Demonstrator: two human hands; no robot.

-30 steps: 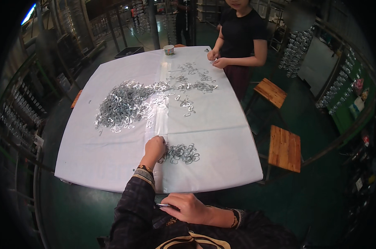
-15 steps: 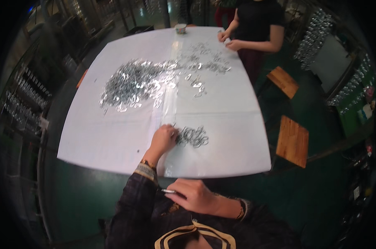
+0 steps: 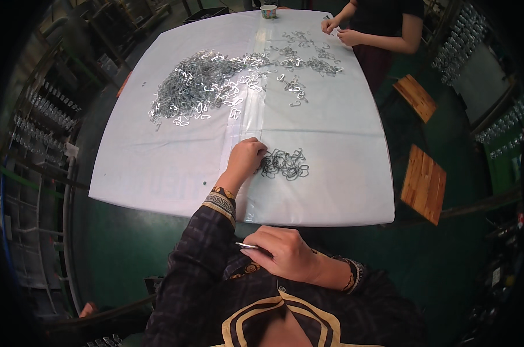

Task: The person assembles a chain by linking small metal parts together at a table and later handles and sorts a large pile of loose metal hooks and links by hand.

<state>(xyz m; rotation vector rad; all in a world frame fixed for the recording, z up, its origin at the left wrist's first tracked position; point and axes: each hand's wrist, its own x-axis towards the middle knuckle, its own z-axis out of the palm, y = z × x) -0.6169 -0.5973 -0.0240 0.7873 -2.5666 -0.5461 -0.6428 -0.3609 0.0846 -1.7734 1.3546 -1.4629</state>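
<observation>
On the near part of the white-covered table lies a small pile of grey metal links, loop-shaped and tangled together. My left hand reaches to the pile's left edge, its fingers bent and closed; whatever lies between the fingertips is hidden. Close to my body, below the table's near edge, my right hand is closed in a pinch. A slim, shiny silver metal piece sticks out from its thumb and fingers; the rest is covered by the hand.
A large heap of silver links spreads over the table's far left, with scattered links at far right. A patterned cup stands at the far edge. Another person's hands work at the far right corner. Two wooden stools stand to the right.
The whole view has shifted, so the table sits higher and a little to the right. My left hand stays at the small pile, and my right hand still pinches the metal piece.
</observation>
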